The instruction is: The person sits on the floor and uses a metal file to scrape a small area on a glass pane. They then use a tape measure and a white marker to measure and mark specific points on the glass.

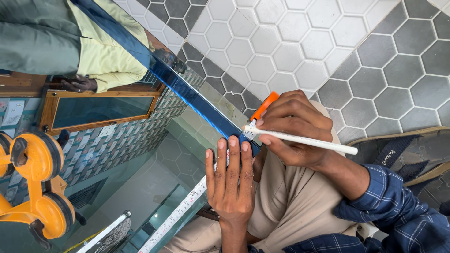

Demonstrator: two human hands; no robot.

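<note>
— Left hand point(229, 180) nearest: flat, fingers spread, pinning the tape measure point(180, 213) on the mirror sheet point(140, 178)?

— Yes. My right hand point(293, 129) grips the white marker point(304, 139), tip just beyond my fingertips at the edge; I'd keep it steady.

White marker point(304, 139) on glass edge point(187, 91)

Near the far left edge, reflected in the glass sheet point(140, 187): a white paper label point(12, 112), roughly rectangular, slightly tilted, with faint dark marks. Further right, below the wooden frame in the same reflection: a smaller pale slip point(107, 130), also rectangular, lying askew over the patterned tiles. No packages or screens in view.
</note>
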